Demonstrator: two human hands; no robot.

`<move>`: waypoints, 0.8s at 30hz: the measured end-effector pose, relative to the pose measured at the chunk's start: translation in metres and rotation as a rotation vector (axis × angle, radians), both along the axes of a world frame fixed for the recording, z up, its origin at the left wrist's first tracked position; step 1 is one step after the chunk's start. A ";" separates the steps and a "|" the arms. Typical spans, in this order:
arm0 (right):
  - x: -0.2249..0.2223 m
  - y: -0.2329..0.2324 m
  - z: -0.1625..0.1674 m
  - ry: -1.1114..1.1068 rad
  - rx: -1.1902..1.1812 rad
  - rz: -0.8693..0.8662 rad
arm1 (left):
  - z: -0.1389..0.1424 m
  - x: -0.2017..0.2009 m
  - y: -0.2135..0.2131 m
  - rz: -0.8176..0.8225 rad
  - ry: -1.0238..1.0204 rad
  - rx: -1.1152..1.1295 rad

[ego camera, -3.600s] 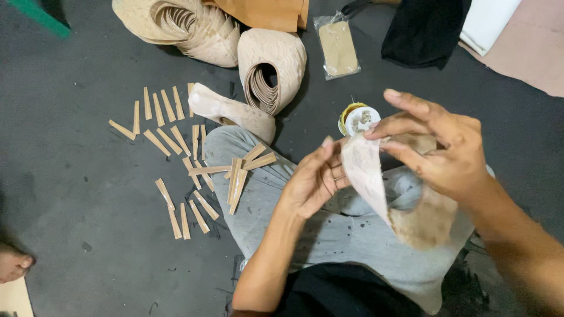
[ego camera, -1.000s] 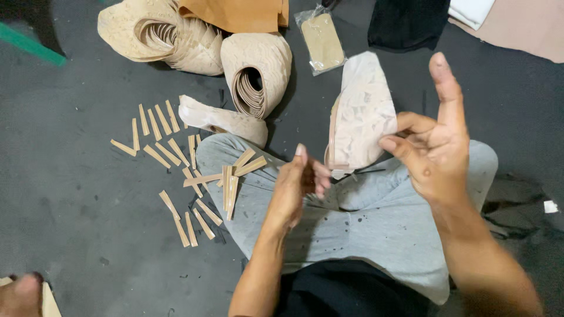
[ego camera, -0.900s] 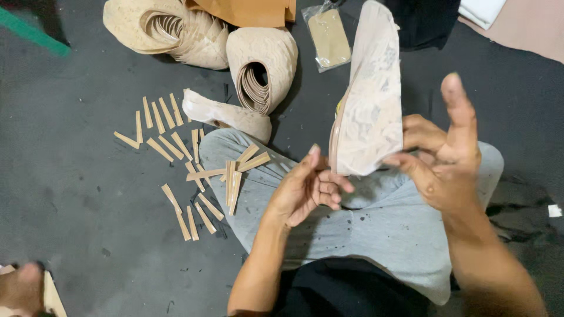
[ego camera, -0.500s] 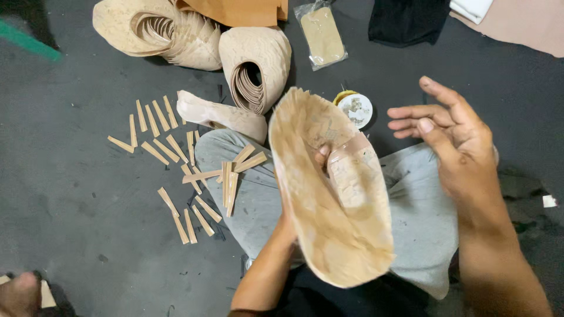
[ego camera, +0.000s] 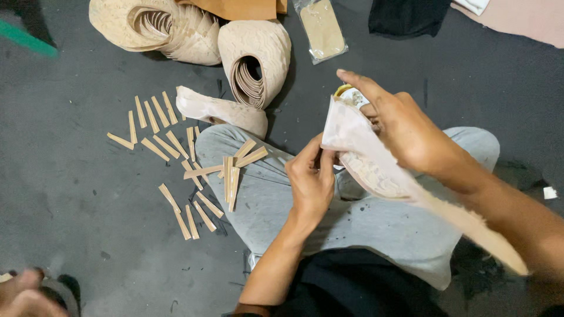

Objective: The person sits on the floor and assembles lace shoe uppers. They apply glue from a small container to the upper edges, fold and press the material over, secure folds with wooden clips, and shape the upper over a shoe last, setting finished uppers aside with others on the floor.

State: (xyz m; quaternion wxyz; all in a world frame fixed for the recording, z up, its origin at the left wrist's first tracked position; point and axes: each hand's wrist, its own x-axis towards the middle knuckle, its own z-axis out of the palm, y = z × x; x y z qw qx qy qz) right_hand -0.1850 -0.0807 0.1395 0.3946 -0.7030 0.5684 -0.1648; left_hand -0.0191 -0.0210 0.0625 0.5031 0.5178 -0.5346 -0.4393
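Left hand (ego camera: 310, 179) fingers curled in a pinching grip, right hand (ego camera: 411, 132) fingers extended, forearms converging

Single head-worn view, looking steeply down, close over the lap and hands, dark floor (ego camera: 70, 235) around

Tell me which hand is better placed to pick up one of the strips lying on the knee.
Left. The left hand sits beside the strips on the knee, while the right hand is farther away, gripping the pale sheet.

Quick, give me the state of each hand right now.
Left hand: closed, pinching the edge of the pale shoe sole.
Right hand: closed over the same shoe sole from above, forefinger stretched out.
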 end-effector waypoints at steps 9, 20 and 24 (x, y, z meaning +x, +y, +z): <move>0.009 -0.003 0.011 -0.008 -0.088 0.056 | -0.007 0.010 -0.004 -0.033 -0.044 0.111; 0.010 0.000 0.015 0.079 -0.217 0.179 | -0.027 -0.006 -0.002 -0.130 0.388 0.475; 0.012 -0.005 0.019 0.112 -0.180 0.218 | -0.029 -0.004 0.000 -0.162 0.391 0.369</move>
